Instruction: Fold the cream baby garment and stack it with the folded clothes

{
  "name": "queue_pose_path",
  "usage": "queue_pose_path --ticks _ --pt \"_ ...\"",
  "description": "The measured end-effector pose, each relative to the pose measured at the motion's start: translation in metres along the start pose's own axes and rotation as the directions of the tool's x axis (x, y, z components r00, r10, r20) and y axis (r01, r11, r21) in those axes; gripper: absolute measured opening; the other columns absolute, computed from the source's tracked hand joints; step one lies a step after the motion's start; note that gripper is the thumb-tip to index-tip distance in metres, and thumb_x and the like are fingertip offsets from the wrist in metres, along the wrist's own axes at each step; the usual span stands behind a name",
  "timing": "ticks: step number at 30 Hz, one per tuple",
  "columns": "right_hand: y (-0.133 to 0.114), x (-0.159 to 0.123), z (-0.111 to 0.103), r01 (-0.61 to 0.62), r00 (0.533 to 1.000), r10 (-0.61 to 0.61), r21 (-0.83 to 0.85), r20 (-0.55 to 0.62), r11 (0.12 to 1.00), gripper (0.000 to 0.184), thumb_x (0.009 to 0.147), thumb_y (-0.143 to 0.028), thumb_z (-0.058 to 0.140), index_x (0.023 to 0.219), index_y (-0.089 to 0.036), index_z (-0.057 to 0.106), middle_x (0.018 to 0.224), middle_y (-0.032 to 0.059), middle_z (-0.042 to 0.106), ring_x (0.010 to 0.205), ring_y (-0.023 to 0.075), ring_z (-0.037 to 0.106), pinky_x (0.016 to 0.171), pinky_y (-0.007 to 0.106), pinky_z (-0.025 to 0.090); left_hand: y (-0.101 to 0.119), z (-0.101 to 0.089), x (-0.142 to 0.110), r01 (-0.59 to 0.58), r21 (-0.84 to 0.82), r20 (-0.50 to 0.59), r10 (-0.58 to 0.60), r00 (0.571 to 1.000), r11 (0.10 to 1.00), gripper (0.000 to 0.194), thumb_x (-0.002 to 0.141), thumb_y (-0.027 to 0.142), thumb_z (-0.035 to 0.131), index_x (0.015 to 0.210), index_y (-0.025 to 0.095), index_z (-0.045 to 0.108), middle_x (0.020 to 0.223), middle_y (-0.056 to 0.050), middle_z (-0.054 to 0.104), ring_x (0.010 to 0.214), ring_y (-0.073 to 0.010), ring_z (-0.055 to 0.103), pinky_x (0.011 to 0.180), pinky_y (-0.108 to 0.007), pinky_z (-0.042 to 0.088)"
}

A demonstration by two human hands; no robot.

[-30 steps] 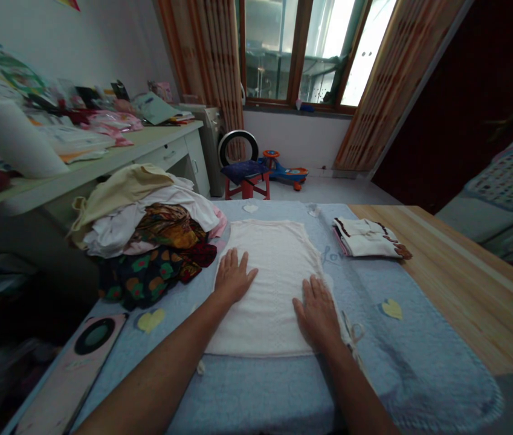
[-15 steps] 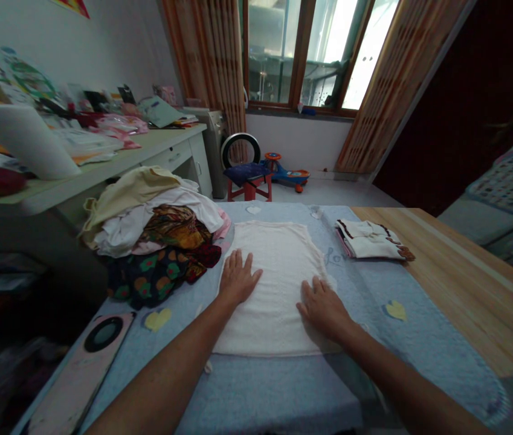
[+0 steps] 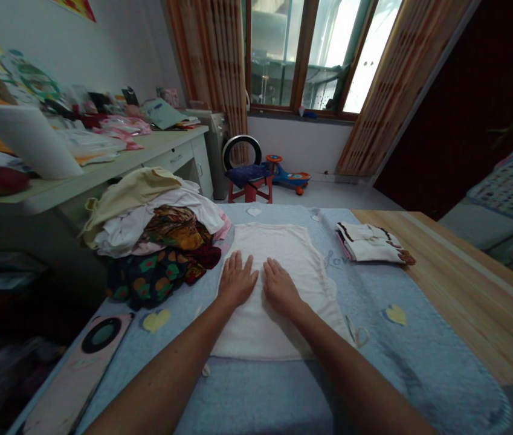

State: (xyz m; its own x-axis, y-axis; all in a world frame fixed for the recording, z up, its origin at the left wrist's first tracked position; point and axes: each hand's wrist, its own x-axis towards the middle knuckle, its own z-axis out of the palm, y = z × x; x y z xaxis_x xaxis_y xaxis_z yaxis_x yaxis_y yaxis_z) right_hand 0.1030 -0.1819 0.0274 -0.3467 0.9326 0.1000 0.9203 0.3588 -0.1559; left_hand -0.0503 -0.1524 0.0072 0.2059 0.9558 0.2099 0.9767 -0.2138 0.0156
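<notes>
A white garment (image 3: 278, 332) lies spread flat on a blue cloth (image 3: 256, 393) in front of me, a thin drawstring (image 3: 359, 333) loose at its lower right. My left hand (image 3: 237, 279) rests palm down near its left edge, fingers stretched out. Close beside it, my right hand (image 3: 280, 286) lies on the middle of the garment with its fingers extended. Neither hand grips anything. To the left is a heap of crumpled clothes (image 3: 161, 223). A folded white garment with brown trim (image 3: 369, 243) sits to the right.
A pink phone (image 3: 84, 368) lies at the cloth's left edge. Bare wooden tabletop (image 3: 460, 278) shows at the right. A cluttered desk (image 3: 156, 148) stands at the left. Beyond the table are a red stool (image 3: 250, 192) and a blue ride-on toy (image 3: 287, 175).
My right hand has moved left from the garment's right side to its middle, next to my left hand. The drawstring at the lower right has come into view. My left hand stays nearly in place.
</notes>
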Motion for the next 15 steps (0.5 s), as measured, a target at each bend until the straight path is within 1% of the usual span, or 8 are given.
queue_pose_path --ticks 3,6,9,11,15 --pt "0.007 -0.002 0.009 -0.031 0.999 0.032 0.028 -0.016 0.999 0.055 0.097 -0.030 0.036 0.147 -0.006 0.038 0.155 0.0162 0.032 0.145 0.0257 0.026 0.116 0.041 0.024 0.000 0.001 0.000 -0.008 -0.002 -0.005 0.008 1.000 1.000 0.058 0.098 0.047 0.035 0.148 0.019 0.038 0.154 -0.016 0.036 0.145 -0.0321 0.026 0.116 -0.048 0.019" --pt "0.017 -0.008 0.007 -0.082 0.997 0.082 0.023 0.009 0.996 0.061 0.098 -0.043 0.037 0.148 -0.009 0.036 0.157 0.0152 0.029 0.146 0.0267 0.022 0.117 0.041 0.019 -0.001 0.001 0.000 -0.011 -0.007 -0.006 0.011 1.000 1.000 0.059 0.097 0.048 0.035 0.148 0.019 0.038 0.155 -0.016 0.035 0.145 -0.0323 0.025 0.116 -0.048 0.018" --pt "0.029 -0.011 0.000 -0.165 0.986 0.165 -0.003 0.038 0.986 0.061 0.097 -0.047 0.039 0.149 -0.014 0.035 0.159 0.0156 0.025 0.147 0.0285 0.019 0.116 0.043 0.017 -0.001 0.003 0.001 -0.005 -0.005 -0.005 0.005 1.000 1.000 0.059 0.097 0.049 0.035 0.148 0.018 0.038 0.155 -0.017 0.034 0.145 -0.0328 0.025 0.116 -0.048 0.017" --pt "0.039 -0.012 -0.003 -0.236 0.971 0.237 -0.022 0.038 0.971 0.061 0.097 -0.049 0.039 0.149 -0.017 0.036 0.159 0.0151 0.024 0.147 0.0301 0.019 0.115 0.045 0.016 0.000 0.003 0.001 -0.001 -0.001 0.003 0.001 1.000 1.000 0.060 0.097 0.050 0.034 0.148 0.019 0.038 0.155 -0.017 0.033 0.145 -0.0326 0.024 0.116 -0.048 0.017" --pt "0.058 -0.012 -0.005 -0.356 0.934 0.358 -0.053 0.012 0.933 0.060 0.097 -0.048 0.039 0.149 -0.017 0.036 0.159 0.0156 0.025 0.146 0.0301 0.020 0.115 0.046 0.015 0.000 0.004 0.002 0.006 -0.001 0.016 -0.006 1.000 1.000 0.062 0.097 0.053 0.033 0.149 0.020 0.037 0.155 -0.015 0.034 0.145 -0.0319 0.024 0.116 -0.048 0.018"
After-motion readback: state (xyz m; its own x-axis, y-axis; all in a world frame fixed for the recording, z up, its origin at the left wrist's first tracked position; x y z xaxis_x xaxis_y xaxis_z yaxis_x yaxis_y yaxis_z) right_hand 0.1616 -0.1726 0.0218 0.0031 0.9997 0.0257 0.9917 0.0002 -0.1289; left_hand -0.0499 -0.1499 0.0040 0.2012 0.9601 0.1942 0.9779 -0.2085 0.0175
